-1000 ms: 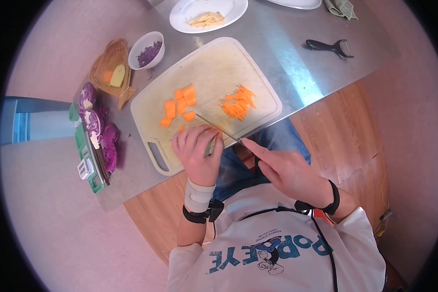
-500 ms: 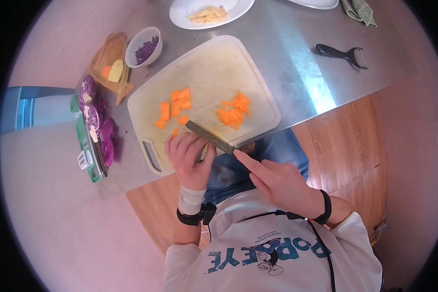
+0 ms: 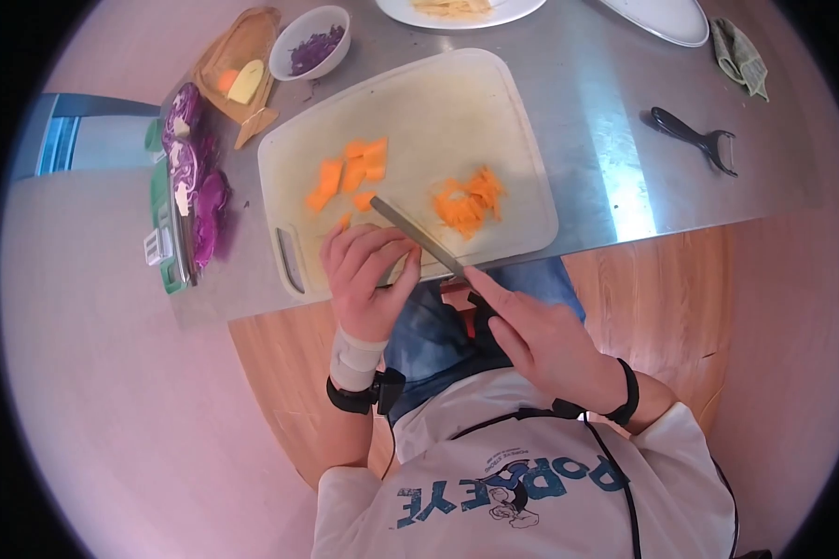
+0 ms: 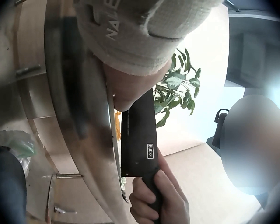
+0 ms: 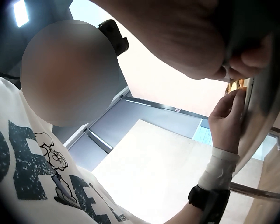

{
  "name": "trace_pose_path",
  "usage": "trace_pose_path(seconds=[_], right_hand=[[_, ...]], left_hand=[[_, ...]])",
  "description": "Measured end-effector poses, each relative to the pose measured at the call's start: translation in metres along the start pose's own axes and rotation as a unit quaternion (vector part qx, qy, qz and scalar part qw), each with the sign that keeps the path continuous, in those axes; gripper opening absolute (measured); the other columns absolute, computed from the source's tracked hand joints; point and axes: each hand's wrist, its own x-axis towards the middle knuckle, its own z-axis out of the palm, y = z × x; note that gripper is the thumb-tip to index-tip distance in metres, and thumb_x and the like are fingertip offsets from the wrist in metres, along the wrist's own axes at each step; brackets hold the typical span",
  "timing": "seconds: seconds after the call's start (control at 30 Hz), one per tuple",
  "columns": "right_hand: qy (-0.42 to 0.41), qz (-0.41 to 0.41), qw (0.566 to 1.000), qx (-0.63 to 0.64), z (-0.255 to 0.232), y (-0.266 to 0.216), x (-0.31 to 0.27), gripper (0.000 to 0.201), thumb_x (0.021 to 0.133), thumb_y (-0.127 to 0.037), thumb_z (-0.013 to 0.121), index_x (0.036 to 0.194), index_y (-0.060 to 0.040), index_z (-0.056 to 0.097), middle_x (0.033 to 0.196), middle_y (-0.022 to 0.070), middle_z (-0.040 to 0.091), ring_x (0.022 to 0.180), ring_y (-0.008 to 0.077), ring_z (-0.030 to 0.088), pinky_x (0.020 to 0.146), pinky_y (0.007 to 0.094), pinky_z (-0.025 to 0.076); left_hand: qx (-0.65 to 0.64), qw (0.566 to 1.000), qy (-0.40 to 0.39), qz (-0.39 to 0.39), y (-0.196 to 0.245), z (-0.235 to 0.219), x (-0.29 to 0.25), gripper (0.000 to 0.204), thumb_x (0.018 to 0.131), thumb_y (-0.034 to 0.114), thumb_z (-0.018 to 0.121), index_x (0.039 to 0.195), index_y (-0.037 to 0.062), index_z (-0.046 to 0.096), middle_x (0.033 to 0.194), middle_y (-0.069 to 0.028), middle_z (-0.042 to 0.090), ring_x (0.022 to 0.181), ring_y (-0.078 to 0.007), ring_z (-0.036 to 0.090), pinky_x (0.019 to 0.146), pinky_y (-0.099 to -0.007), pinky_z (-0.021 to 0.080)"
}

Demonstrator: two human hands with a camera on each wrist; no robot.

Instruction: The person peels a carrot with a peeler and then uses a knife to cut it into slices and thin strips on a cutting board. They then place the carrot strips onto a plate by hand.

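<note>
On a pale cutting board [image 3: 419,107], my left hand [image 3: 368,284] bends its fingers over a piece at the near edge, mostly hidden in the head view. The right wrist view has orange carrot [image 5: 243,84] at those fingertips. My right hand [image 3: 545,335] grips a dark-bladed kitchen knife [image 3: 418,235] by its handle, the index finger stretched toward the blade. The blade stands close beside the left fingertips. Its broad black side with a small white label faces the left wrist view. Carrot chunks [image 3: 329,177] lie beyond the left hand, and a pile of carrot strips [image 3: 471,205] farther right.
Left of the board are cut purple cabbage [image 3: 185,163], a wicker basket [image 3: 210,51] and a white bowl [image 3: 324,65] of shredded cabbage. A plate [image 3: 419,19] of pale strips sits behind. At right lie a black peeler [image 3: 690,135] and a folded cloth [image 3: 739,61].
The blade turned its flat side up half a second ago and now stands more on edge. Both hands stay near the board's front edge. The head view has shifted, moving the board upward.
</note>
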Motion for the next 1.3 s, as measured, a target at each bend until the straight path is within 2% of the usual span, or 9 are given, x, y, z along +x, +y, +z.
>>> trace_pose_path(seconds=[0.23,0.3,0.4,0.63,0.73,0.9,1.03,1.13,1.3], right_hand=[[-0.009,0.024,0.999,-0.041,0.005,-0.015,0.000,0.062,0.102,-0.005,0.062,0.162,-0.0117,0.044,0.086,0.0142,0.066,0.072,0.0342,0.067,0.066,0.0425,0.056],[0.032,0.018,0.999,-0.036,0.013,-0.022,-0.001,0.061,0.102,-0.003,0.062,0.161,-0.0100,0.045,0.093,0.0155,0.071,0.078,0.0347,0.071,0.069,0.0410,0.058],[0.035,0.057,0.996,-0.062,0.019,-0.042,-0.001,0.059,0.102,-0.001,0.062,0.159,-0.0085,0.047,0.103,0.0167,0.075,0.085,0.0345,0.074,0.073,0.0390,0.059],[0.110,0.081,0.987,-0.080,0.048,-0.065,0.006,0.056,0.103,0.001,0.059,0.158,-0.0084,0.050,0.102,0.0155,0.077,0.087,0.0324,0.075,0.078,0.0376,0.060],[0.122,0.089,0.984,-0.093,0.048,-0.073,0.003,0.056,0.103,0.000,0.058,0.157,-0.0091,0.051,0.098,0.0161,0.076,0.087,0.0352,0.074,0.077,0.0408,0.060],[0.090,0.144,0.980,-0.101,0.040,-0.074,-0.009,0.059,0.102,-0.002,0.059,0.159,-0.0103,0.048,0.095,0.0191,0.073,0.084,0.0425,0.069,0.075,0.0467,0.058],[0.095,0.083,0.986,-0.111,0.036,-0.055,-0.013,0.059,0.102,-0.003,0.059,0.159,-0.0102,0.047,0.094,0.0191,0.074,0.083,0.0409,0.070,0.073,0.0451,0.058],[0.062,0.094,0.989,-0.098,0.025,-0.049,-0.008,0.059,0.102,-0.004,0.060,0.159,-0.0102,0.047,0.088,0.0182,0.072,0.077,0.0386,0.070,0.068,0.0452,0.056],[0.062,0.041,0.994,-0.079,0.023,-0.031,-0.008,0.058,0.102,-0.006,0.061,0.159,-0.0086,0.047,0.076,0.0142,0.064,0.066,0.0353,0.065,0.060,0.0474,0.050]], left_hand=[[-0.023,1.000,0.004,0.005,-0.008,0.002,-0.002,0.020,0.078,0.008,0.085,0.095,0.0119,0.077,0.104,-0.0006,0.074,0.105,-0.0256,0.065,0.111,-0.0485,0.042],[-0.027,1.000,0.005,0.015,-0.009,0.002,-0.003,0.024,0.076,0.006,0.087,0.096,0.0101,0.075,0.104,-0.0021,0.074,0.103,-0.0270,0.066,0.107,-0.0485,0.044],[-0.039,0.999,0.020,0.029,-0.012,0.005,-0.003,0.025,0.076,0.006,0.087,0.097,0.0110,0.075,0.103,-0.0019,0.074,0.101,-0.0272,0.066,0.106,-0.0483,0.045],[-0.067,0.996,0.053,0.035,-0.017,0.008,-0.005,0.026,0.075,0.005,0.087,0.097,0.0115,0.075,0.101,-0.0022,0.074,0.101,-0.0276,0.066,0.103,-0.0477,0.046],[-0.079,0.995,0.054,0.035,-0.018,0.011,-0.008,0.023,0.076,0.008,0.085,0.096,0.0113,0.075,0.103,-0.0023,0.072,0.104,-0.0277,0.064,0.107,-0.0504,0.045],[-0.088,0.995,0.038,0.026,-0.017,0.010,-0.008,0.022,0.077,0.008,0.086,0.096,0.0110,0.075,0.101,-0.0026,0.072,0.103,-0.0275,0.064,0.105,-0.0465,0.045],[-0.068,0.996,0.040,0.040,-0.016,0.009,-0.006,0.022,0.077,0.008,0.086,0.096,0.0108,0.075,0.100,-0.0027,0.072,0.102,-0.0275,0.064,0.103,-0.0459,0.045],[-0.062,0.997,0.031,0.036,-0.014,0.007,-0.004,0.021,0.077,0.008,0.085,0.094,0.0100,0.075,0.100,-0.0026,0.072,0.101,-0.0276,0.064,0.101,-0.0446,0.046],[-0.062,0.998,0.015,0.027,-0.010,0.005,-0.002,0.020,0.076,0.007,0.085,0.093,0.0091,0.075,0.100,-0.0028,0.073,0.099,-0.0280,0.065,0.096,-0.0420,0.047]])
